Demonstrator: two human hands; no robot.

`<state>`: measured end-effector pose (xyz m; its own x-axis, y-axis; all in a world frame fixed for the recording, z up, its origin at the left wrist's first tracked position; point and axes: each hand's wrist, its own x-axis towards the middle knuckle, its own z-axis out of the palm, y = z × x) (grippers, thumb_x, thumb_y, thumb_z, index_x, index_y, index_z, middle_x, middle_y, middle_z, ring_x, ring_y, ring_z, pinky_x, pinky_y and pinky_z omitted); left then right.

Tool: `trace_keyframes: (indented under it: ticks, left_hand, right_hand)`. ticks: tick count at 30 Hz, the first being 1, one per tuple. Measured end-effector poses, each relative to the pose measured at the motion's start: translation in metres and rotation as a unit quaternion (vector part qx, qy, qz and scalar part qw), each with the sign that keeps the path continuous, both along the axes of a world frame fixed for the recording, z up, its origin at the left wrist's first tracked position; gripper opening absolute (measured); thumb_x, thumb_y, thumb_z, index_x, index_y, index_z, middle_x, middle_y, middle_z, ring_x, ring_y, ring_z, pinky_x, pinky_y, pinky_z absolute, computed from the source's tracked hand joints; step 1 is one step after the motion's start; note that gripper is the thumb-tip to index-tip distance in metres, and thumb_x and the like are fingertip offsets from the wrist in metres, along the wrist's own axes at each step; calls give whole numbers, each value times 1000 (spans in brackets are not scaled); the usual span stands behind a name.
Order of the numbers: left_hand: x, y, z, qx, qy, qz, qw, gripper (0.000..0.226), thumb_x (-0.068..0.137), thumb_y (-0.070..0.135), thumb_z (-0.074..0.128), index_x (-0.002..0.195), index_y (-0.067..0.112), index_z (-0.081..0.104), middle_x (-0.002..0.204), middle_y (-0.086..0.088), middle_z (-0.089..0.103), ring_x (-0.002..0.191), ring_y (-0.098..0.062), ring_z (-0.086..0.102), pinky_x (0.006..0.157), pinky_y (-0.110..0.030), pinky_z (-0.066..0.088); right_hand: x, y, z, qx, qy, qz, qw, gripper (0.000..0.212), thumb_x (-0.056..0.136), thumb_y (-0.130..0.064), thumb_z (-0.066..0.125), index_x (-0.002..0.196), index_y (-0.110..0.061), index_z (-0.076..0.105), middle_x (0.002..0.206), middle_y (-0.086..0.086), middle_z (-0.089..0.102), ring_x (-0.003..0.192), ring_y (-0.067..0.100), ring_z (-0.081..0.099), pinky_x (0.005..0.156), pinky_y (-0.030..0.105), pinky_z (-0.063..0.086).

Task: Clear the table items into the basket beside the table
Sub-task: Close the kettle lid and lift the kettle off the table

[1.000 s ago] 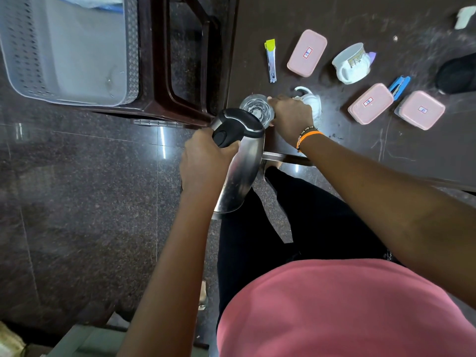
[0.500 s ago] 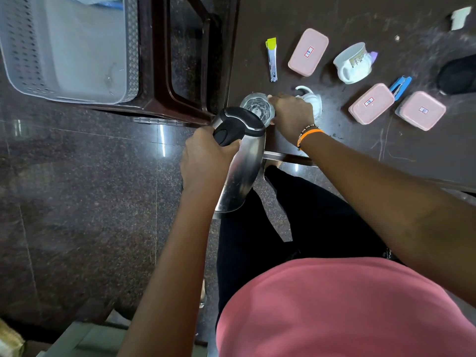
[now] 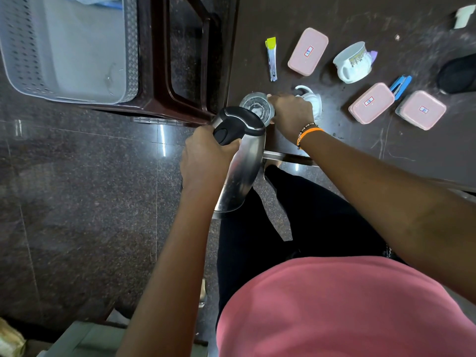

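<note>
1. The left hand (image 3: 206, 155) grips the black handle of a steel kettle (image 3: 239, 171), its fingers curled right round the handle; the kettle hangs tilted off the near edge of the table (image 3: 360, 155), over the floor.
2. The right hand (image 3: 291, 115) grips a clear glass (image 3: 256, 106) with its fingers wrapped round the side; the glass sits at the table's near left corner, just behind the kettle's lid.
3. A small white cup (image 3: 313, 100) is just right of the glass, partly hidden by the right hand; whether the hand touches it is hard to tell.
4. Beyond the glass lies a nail clipper with a yellow-green end (image 3: 271, 59), and right of that a pink lidded box (image 3: 307, 51).
5. Farther right of the glass stands a white patterned mug (image 3: 353, 63), well apart from it.
6. Two more pink boxes (image 3: 371, 103) (image 3: 422, 109) sit side by side to the right of the glass, with a blue clip (image 3: 400, 85) between them at the far side.
7. The grey perforated basket (image 3: 131, 47) rests on a dark stool (image 3: 154, 106) left of the glass, beside the table.
8. An orange band (image 3: 310, 132) circles the right wrist.
</note>
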<state>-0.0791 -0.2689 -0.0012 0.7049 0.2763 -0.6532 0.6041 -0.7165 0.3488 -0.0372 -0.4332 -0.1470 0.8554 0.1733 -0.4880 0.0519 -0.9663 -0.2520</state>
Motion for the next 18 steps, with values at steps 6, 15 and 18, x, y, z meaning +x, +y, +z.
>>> trace_keyframes:
  ticks: [6, 15, 18]
  left_hand:
    - [1, 0, -1, 1, -1, 5, 1000, 37, 75, 40, 67, 91, 7, 62, 91, -12, 68, 86, -34, 64, 74, -41, 53]
    - [2, 0, -1, 5, -3, 8, 1000, 38, 75, 39, 67, 93, 7, 62, 93, -13, 68, 89, -35, 64, 78, -45, 54]
    - [2, 0, -2, 7, -4, 7, 1000, 38, 74, 39, 68, 93, 7, 62, 93, -13, 68, 88, -35, 64, 78, -45, 54]
  right_hand:
    - [1, 0, 2, 3, 12, 2, 1000, 30, 90, -10, 53, 120, -9, 55, 117, 15, 62, 106, 42, 61, 80, 45, 52]
    - [2, -1, 4, -1, 25, 10, 1000, 38, 87, -8, 56, 125, -9, 52, 122, 15, 60, 110, 42, 59, 82, 45, 51]
    - [2, -1, 4, -2, 26, 11, 1000, 37, 87, -8, 56, 124, -9, 52, 121, 15, 60, 110, 41, 59, 82, 45, 51]
